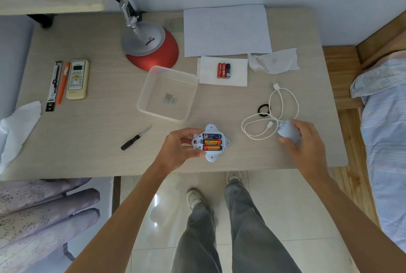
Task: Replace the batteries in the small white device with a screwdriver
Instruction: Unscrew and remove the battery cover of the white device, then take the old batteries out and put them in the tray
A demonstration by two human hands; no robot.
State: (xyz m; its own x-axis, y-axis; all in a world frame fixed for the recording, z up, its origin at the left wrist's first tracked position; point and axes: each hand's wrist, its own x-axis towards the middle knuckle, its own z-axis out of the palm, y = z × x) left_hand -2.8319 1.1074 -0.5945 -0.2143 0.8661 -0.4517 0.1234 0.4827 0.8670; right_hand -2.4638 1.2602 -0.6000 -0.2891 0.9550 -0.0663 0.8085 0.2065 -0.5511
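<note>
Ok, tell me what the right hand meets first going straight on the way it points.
Probably the white cable: the right hand, holding the pale blue cover, points up-left, and the cable's loops lie just beyond the cover, though depth is unclear.

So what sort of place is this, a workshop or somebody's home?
Most likely a bedroom or dorm room rather than a workshop: blue bedding lies right beside the desk, which carries a red desk lamp and an air-conditioner remote.
</note>
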